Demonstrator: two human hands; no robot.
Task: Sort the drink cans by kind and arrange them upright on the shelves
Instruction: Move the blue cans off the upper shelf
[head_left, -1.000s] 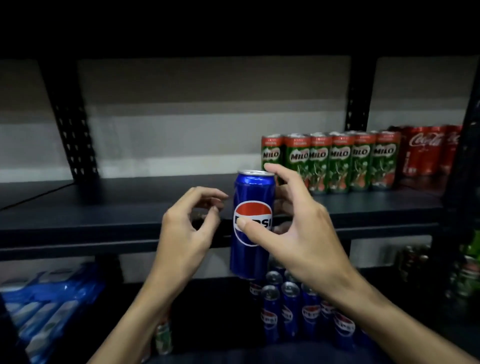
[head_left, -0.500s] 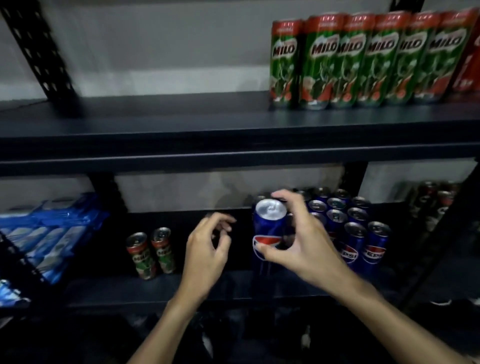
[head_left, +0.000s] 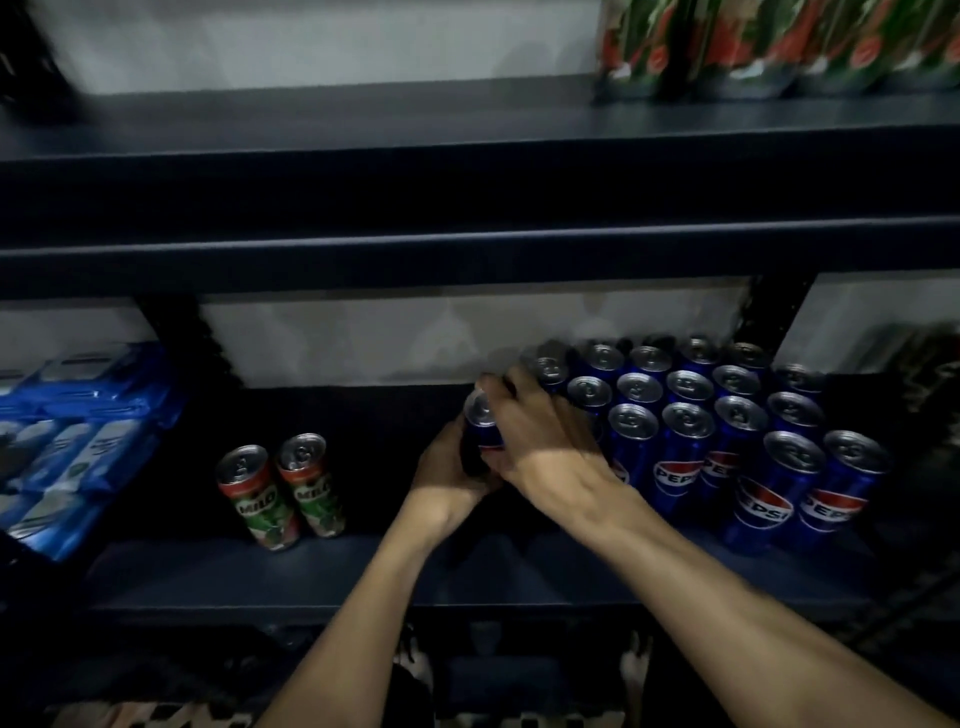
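A blue Pepsi can stands upright deep on the lower shelf, at the left edge of a block of several upright Pepsi cans. My right hand wraps over its top and right side. My left hand cups its left side and lower part, so most of the can's body is hidden. Two green Milo cans stand to the left on the same shelf. A row of Milo cans shows blurred at the upper shelf's right end.
Blue packets are stacked at the left end of the lower shelf. The upper shelf's front beam hangs close above my hands. Bare shelf lies between the two Milo cans and the Pepsi block. Dark clutter sits at far right.
The view dropped from the upper shelf to the lower one. The Pepsi can went down and back into the lower shelf beside the Pepsi block, and my left hand closed onto it.
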